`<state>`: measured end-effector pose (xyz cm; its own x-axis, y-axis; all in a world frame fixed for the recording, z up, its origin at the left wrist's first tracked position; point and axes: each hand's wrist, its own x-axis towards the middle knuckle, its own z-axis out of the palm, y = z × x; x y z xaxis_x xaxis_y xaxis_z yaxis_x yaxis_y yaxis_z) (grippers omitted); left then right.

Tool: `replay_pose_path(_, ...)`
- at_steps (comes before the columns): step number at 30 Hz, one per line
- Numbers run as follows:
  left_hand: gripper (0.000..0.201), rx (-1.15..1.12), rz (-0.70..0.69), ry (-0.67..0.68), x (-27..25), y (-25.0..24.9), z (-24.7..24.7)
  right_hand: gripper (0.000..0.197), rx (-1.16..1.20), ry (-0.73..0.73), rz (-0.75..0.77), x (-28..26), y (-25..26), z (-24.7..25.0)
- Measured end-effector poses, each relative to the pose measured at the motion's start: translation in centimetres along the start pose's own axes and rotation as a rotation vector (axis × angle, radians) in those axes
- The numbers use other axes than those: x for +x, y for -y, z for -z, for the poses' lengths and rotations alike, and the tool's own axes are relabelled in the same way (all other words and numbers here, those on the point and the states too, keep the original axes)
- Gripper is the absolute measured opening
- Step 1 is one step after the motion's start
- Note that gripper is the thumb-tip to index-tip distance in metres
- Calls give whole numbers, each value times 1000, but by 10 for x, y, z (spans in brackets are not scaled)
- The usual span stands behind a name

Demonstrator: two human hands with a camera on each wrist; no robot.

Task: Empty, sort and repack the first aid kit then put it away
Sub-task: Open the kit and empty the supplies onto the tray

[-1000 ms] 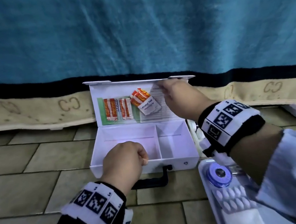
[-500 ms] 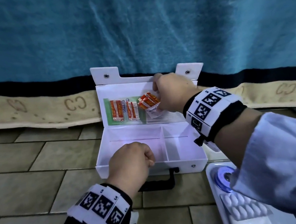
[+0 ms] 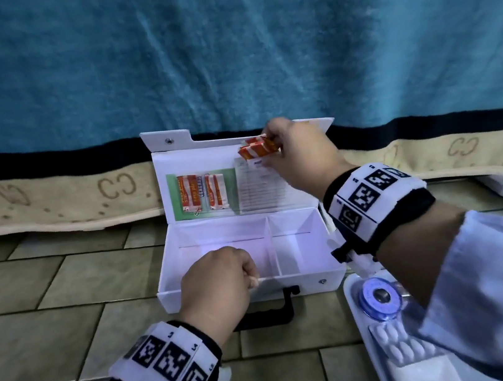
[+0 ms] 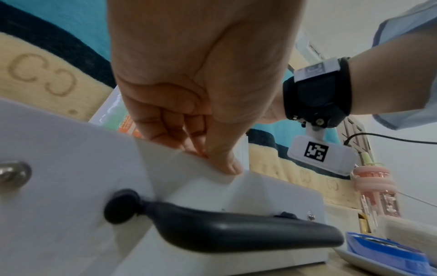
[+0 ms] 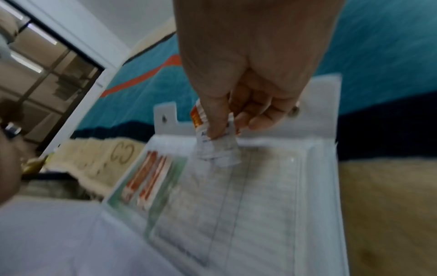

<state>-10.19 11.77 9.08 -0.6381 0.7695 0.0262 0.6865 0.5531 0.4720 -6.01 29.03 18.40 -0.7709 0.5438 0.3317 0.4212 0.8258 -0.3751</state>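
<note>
Arms reach forward over the tiled floor (image 3: 61,284), both wrists strapped with marker bands. The right hand (image 3: 297,154) is raised at the top edge of the kit's upright lid, knuckles toward the blue blanket (image 3: 222,47), thumb and fingers closed in a pinch on a small bundle of orange-and-white alcohol pad sachets (image 3: 257,147) — their lower ends sit just at the mouth of the clear lid pocket over a printed sheet (image 3: 263,188). From the right wrist view the thumb presses the white part of the sachets (image 5: 214,143) against the curled fingers. The left hand (image 3: 218,280) sits low at the front of the first aid kit (image 3: 301,248), fingers curled over the front wall with the thumb on its outside face, gripping the rim (image 4: 212,168) just above the black carry handle (image 4: 224,227).

The kit is a white box standing open on the floor against the blanket's edge, its two compartments bare. In the lid's left pocket two orange plaster packets (image 3: 203,194) lie side by side on a green card. Just right of the kit a white tray (image 3: 354,299) holds a blue tape roll (image 3: 379,298) and a blister strip of pills (image 3: 397,344).
</note>
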Motion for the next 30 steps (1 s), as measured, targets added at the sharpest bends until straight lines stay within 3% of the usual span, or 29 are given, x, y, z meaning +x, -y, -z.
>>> replay_pose_path(3,25,5,-5,-15,-1,1,0,21,97,-228,-50,-19,-3,30)
replay_pose_path(5,22,16,-17,-16,-3,0,1,18,133,-285,-114,-39,-12,58)
replay_pose_path(9,18,82,-112,-24,-9,-7,6,17,254,-256,-280,-102,-43,100)
replay_pose_path(11,44,34,-244,-47,-15,-19,1,15,384,-227,-364,-141,-58,105)
replay_pose_path(13,54,-181,-342,-29,-27,-43,-6,13,451,-173,-462,-178,-72,96)
replay_pose_path(17,55,-659,-266,357,-40,-88,-37,8,653,-115,-608,-231,-83,67)
replay_pose_path(20,66,-758,-254,654,-49,-115,-61,19,738,-79,-618,-255,-95,53)
replay_pose_path(22,40,-791,-241,726,-55,-129,-70,15,700,-63,-591,-262,-102,47)
replay_pose_path(24,20,-798,-178,703,-56,-142,-79,14,659,-44,-569,-264,-113,46)
replay_pose_path(30,23,-811,-49,547,-60,-161,-97,31,702,145,-504,-260,-139,57)
